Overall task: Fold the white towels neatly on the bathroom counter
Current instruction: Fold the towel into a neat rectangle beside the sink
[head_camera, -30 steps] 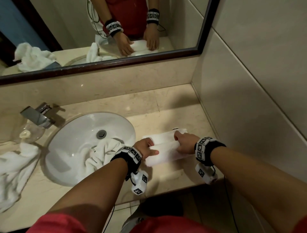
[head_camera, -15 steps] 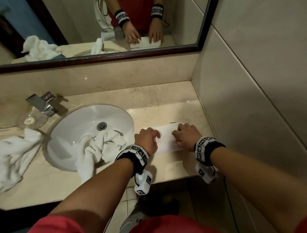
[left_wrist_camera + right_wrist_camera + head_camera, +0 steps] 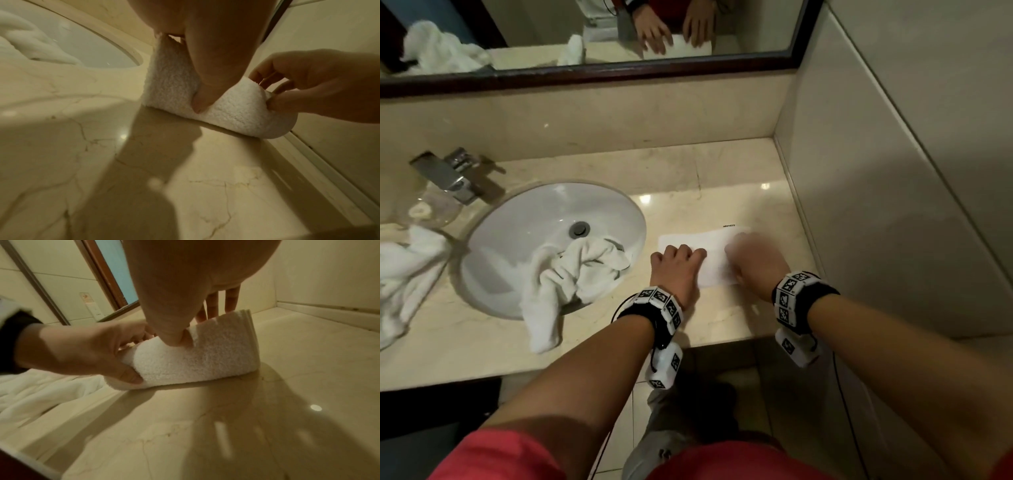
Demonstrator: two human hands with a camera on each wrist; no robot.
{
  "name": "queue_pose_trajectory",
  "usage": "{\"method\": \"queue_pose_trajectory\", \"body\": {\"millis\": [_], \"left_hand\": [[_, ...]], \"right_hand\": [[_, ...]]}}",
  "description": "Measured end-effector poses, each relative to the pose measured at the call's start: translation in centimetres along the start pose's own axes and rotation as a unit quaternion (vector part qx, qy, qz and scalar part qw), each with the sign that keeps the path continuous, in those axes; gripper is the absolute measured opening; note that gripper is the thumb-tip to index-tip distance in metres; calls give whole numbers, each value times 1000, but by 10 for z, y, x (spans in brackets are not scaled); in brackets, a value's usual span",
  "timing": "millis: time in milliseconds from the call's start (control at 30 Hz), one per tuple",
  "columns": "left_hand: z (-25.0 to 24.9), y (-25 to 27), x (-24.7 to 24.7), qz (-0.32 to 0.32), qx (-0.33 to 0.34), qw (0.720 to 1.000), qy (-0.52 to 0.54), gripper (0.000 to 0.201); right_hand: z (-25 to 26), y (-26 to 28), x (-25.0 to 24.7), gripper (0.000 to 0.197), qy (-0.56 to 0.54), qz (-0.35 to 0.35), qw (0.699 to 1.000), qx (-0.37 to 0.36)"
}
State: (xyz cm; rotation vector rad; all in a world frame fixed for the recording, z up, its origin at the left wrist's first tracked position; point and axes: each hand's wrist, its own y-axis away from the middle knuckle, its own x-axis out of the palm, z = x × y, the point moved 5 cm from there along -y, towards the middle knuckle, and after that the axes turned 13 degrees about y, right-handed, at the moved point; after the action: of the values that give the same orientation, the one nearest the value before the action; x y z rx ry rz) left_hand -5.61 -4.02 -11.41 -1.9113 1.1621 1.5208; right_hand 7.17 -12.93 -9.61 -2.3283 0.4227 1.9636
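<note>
A small white towel (image 3: 710, 241), folded into a compact rectangle, lies on the beige marble counter (image 3: 722, 192) just right of the sink. My left hand (image 3: 676, 270) grips its left part. In the left wrist view the thumb presses into the near side of the folded towel (image 3: 170, 84) while the fingers curl over the top. My right hand (image 3: 755, 263) grips the right part; in the right wrist view its thumb digs into the towel (image 3: 195, 363) and its fingers reach down behind it. A crumpled white towel (image 3: 571, 274) hangs over the sink's front rim.
The white sink basin (image 3: 517, 212) lies left of my hands, with a chrome faucet (image 3: 453, 178) and a glass dish (image 3: 431, 209) behind it. Another loose white towel (image 3: 407, 270) lies at the far left. A tiled side wall (image 3: 893, 205) bounds the counter on the right; a mirror (image 3: 722, 34) hangs behind.
The long, doubled towel has been folded over into a shorter, flatter rectangle. Both hands have settled onto its near edge, and my head has tilted down.
</note>
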Motion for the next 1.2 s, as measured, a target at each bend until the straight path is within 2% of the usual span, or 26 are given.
{"method": "queue_pose_trajectory", "body": {"millis": [200, 400, 633, 800, 1033, 1200], "left_hand": [[2, 0, 3, 35, -8, 999, 38, 66], [6, 1, -1, 104, -30, 991, 83, 67], [19, -8, -1, 214, -87, 959, 164, 76], [29, -22, 0, 255, -95, 936, 222, 68], [42, -42, -4, 248, -75, 942, 211, 65], [53, -52, -4, 245, -79, 932, 256, 43]], "right_hand": [[7, 10, 6, 75, 39, 61, 997, -38], [9, 14, 14, 89, 75, 96, 991, -55], [9, 10, 7, 85, 78, 98, 990, -68], [7, -3, 0, 74, 59, 106, 990, -76], [8, -28, -1, 67, 59, 126, 986, -93], [5, -43, -3, 67, 22, 147, 985, -84]]}}
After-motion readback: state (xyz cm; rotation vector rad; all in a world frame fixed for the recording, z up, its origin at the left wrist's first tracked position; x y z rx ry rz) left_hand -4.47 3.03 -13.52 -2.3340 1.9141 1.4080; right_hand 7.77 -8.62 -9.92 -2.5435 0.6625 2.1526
